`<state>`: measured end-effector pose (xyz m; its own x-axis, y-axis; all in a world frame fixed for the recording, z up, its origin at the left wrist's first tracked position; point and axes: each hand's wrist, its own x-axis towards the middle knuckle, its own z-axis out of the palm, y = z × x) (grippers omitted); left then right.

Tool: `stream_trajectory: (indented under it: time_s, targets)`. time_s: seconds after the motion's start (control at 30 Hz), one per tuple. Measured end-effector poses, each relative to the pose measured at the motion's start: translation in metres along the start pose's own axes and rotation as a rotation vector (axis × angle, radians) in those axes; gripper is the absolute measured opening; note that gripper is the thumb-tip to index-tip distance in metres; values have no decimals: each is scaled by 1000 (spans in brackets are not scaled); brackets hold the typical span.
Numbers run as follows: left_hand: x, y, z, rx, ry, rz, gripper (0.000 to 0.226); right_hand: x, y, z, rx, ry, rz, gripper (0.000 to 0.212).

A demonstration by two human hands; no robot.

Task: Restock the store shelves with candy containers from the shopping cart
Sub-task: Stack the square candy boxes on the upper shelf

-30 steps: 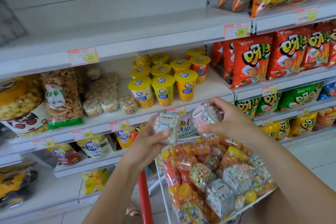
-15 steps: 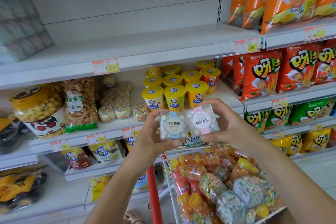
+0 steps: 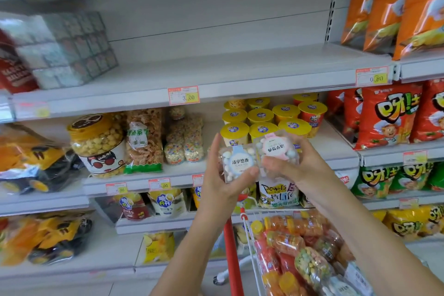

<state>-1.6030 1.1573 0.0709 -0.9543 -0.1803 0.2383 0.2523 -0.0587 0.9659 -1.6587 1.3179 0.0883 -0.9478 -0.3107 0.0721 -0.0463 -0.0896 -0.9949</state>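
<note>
**— What can't you make out?**

— The stacked packs (image 3: 69,48) up and to the left of my hands are a blur; I can't read them. The shopping cart (image 3: 247,230) below my hands runs off the bottom edge, and my right forearm covers part of its load. The yellow-lidded cups (image 3: 260,116) just behind my hands are half hidden by what I'm holding.

**— How are your hands?**

— Both are raised in front of me, forearms rising from below. My left hand (image 3: 221,182) grips the blue-labelled box (image 3: 239,163), with the thumb across its lower front and the fingers up its left side. My right hand (image 3: 295,166) grips the pink-labelled box (image 3: 276,149), thumb underneath in front and fingers curled round the far side. The boxes touch, side by side, the pink one slightly higher.

**— What are they like?**

— They're clear, hard plastic cubes packed with small round pastel sweets, each with a round paper label. The cart is white wire with a red handle (image 3: 230,259), and holds glossy candy tubes (image 3: 300,228) with yellow caps. Above my hands is a pale metal shelf (image 3: 216,67).
</note>
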Motion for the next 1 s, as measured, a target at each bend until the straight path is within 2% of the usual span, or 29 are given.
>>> stream_trajectory:
  time_s: [0.13, 0.27, 0.37, 0.47, 0.57, 0.67, 0.77, 0.87, 1.0]
  targets:
    - [9, 17, -21, -103, 70, -104, 52, 16, -19, 13, -109, -47, 11, 106]
    - [17, 34, -42, -326, 120, -215, 36, 29, -35, 33, 12, -219, 10, 78]
    - [25, 43, -67, -471, 149, -334, 46, 42, -55, 48, -94, -325, -23, 71]
    - [28, 62, -92, -487, 198, -355, 49, 63, -82, 67, -182, -243, -84, 64]
    - [34, 87, -129, -387, 222, -215, 44, 86, -121, 98, -207, -292, -210, 50]
    - [46, 118, -169, -257, 259, -58, 44, 122, -153, 137, -324, -308, -354, 47]
    - [64, 142, -213, -109, 344, 41, 39, 167, -170, 188, -495, -274, -492, 59]
    - [89, 163, -262, 55, 443, 118, 34, 210, -169, 241, -547, -249, -508, 65]
    - [122, 182, -334, 427, 526, 119, 51, 243, -150, 305, -487, -254, -531, 58]
